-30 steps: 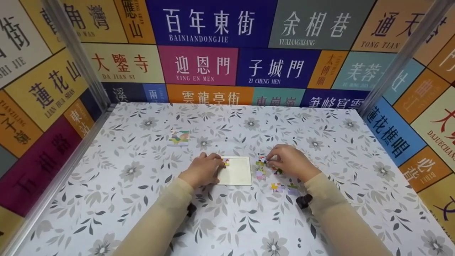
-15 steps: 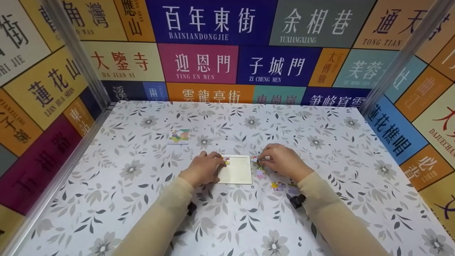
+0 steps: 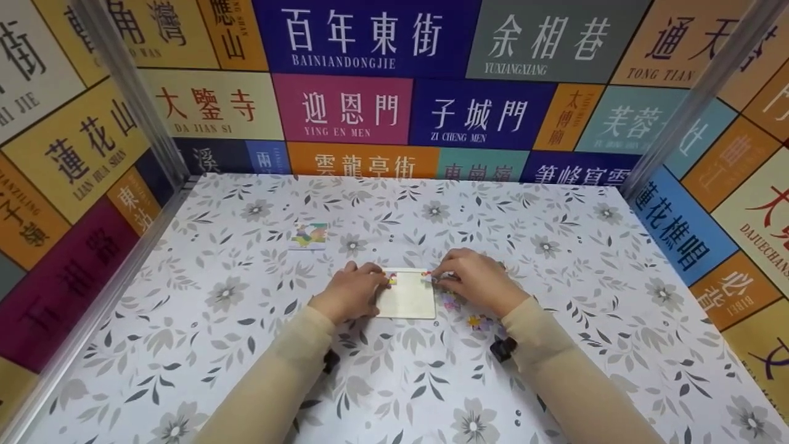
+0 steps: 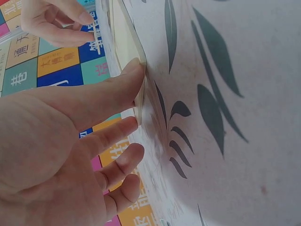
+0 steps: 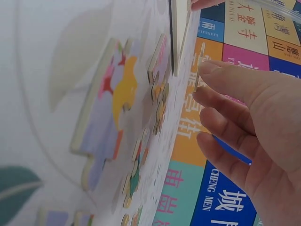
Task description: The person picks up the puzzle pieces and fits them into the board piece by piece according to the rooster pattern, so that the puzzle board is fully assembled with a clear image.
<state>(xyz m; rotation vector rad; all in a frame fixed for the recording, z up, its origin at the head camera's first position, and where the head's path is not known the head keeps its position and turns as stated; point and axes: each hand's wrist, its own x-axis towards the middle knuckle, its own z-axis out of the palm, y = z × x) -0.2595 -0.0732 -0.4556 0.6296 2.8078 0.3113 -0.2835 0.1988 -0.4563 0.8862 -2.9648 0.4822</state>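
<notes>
A shallow cream puzzle tray point(image 3: 412, 302) lies on the table in front of me. My left hand point(image 3: 348, 291) grips its left side; in the left wrist view the thumb presses on the tray's rim point(image 4: 141, 66) and the index fingertip touches the edge. One small colourful puzzle piece point(image 3: 391, 280) sits at the tray's upper left corner, partly hidden by the left fingers. Between thumb and index finger my right hand point(image 3: 481, 280) pinches another thin puzzle piece point(image 5: 200, 66), held above the tray's upper right corner. The right wrist view shows that piece edge-on.
Several loose puzzle pieces point(image 3: 478, 322) lie right of the tray, some hidden beneath the right hand. Farther back on the left is a square colourful picture point(image 3: 308, 236). Flower-patterned cloth point(image 3: 259, 394) covers the table, and panels with lettering point(image 3: 345, 111) enclose it.
My right hand has moved left from the loose pieces to the tray's upper right corner, carrying a puzzle piece. The left hand has stayed at the tray's left side.
</notes>
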